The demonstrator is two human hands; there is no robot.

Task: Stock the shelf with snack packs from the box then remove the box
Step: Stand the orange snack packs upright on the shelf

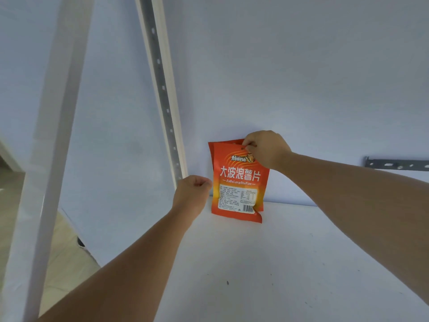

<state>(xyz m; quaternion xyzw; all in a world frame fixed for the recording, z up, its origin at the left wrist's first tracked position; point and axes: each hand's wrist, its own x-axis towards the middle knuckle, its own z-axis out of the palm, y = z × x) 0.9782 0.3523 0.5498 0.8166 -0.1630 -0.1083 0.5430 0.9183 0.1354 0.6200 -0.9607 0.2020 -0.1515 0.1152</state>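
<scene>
Now an orange snack pack (239, 182) stands upright at the back of the white shelf (278, 263), its bottom edge on the shelf board and its top leaning toward the pale wall (301, 77). The printed side with large white characters, a label panel and a barcode faces the camera. A second orange edge shows just behind it at the upper left and lower right, though whether that is another pack cannot be told.

The right hand (267, 149) reaches in from the right and holds the pack at its top right corner, with thumb and fingers (249, 148) pinching the top edge. The left hand (192, 194) comes in from the lower left, its fingers curled into a loose fist with nothing visible inside. Its knuckles sit just beside the pack's left edge; contact cannot be told.

A slotted metal rail (162, 89) runs up the wall to the left of the pack, and a white post (55, 135) stands nearer the camera on the far left. A grey slotted bracket (394, 164) lies against the wall at the right. Tan floor (65, 256) shows below the shelf on the left.
</scene>
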